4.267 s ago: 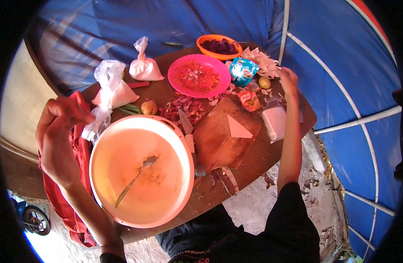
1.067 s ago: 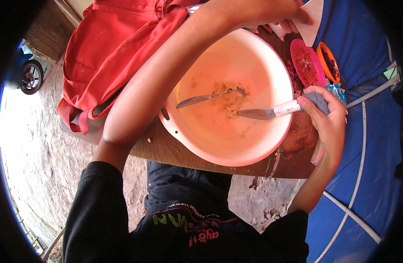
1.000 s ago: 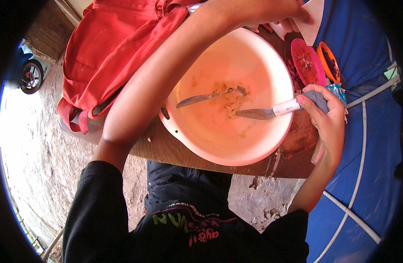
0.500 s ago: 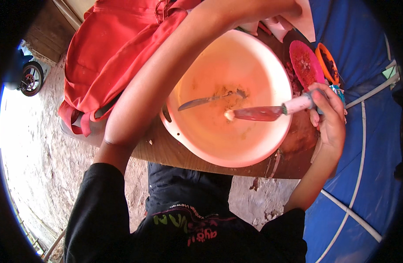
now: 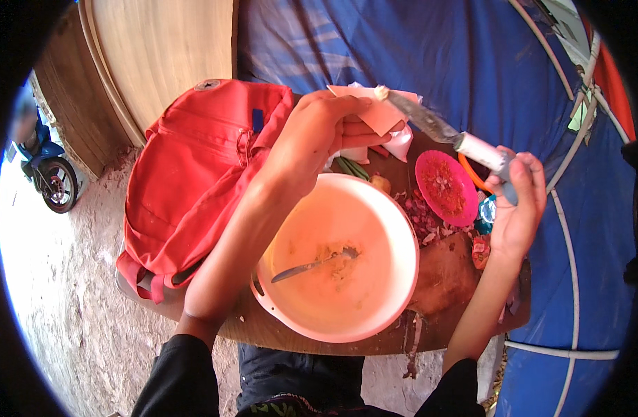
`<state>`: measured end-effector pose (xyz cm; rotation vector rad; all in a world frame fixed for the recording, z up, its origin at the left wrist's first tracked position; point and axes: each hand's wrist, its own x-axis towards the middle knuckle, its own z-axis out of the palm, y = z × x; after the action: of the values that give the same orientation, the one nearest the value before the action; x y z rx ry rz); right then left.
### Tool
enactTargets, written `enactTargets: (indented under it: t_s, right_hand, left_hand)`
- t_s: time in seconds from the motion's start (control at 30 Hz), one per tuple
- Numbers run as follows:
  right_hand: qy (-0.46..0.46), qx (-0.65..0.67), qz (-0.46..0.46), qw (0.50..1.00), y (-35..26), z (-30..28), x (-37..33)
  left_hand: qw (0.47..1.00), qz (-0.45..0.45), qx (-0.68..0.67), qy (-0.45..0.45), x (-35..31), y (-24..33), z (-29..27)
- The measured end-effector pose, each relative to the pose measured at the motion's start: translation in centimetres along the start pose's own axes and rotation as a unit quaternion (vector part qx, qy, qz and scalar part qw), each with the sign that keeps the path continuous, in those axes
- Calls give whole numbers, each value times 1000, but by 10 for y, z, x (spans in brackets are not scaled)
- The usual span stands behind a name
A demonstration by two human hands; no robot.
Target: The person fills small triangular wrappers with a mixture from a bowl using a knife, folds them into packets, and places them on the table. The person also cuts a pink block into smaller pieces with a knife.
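Note:
My left hand [image 5: 319, 132] is closed on a folded piece of pale pinkish paper [image 5: 385, 119] beyond the basin. My right hand [image 5: 520, 198] grips a knife [image 5: 424, 119] by its white and grey handle. The knife's blade points up and left to the paper, with a small pale lump [image 5: 381, 93] at its tip. Whether the lump touches the paper I cannot tell. Below my hands stands a large white basin [image 5: 401, 299]. Inside it a metal spoon [image 5: 305, 268] lies among yellowish-brown smears.
A red backpack [image 5: 187, 181] lies left of the basin on the wooden table [image 5: 298, 343]. To the right are a pink plate [image 5: 445, 186] of reddish bits, an orange-rimmed dish [image 5: 473, 172], scattered peelings and a wooden board [image 5: 444, 278]. White bags [image 5: 401, 144] sit behind; a blue tarp [image 5: 444, 48] hangs beyond.
The knife has moved up and away from over the basin to the paper, the pale lump still on its tip. My view has shifted, bringing my left hand and the paper fully into sight.

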<state>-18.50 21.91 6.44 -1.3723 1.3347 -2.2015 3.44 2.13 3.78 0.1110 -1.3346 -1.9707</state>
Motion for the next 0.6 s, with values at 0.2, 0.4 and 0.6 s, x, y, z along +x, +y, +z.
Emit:
enactTargets:
  t_s: [0.2, 0.4, 0.6]
  right_hand:
    - [-139, -229, -144, 953, -2, 21, -23]
    - [-210, -492, -188, 824, -11, 38, -50]
    - [-219, -538, -203, 789, -20, 36, -62]
  left_hand:
    - [998, -9, -54, 15, -2, 7, 2]
    - [987, -38, -153, -25, -2, -1, -4]
    - [984, -92, -155, -1, 2, -8, -11]
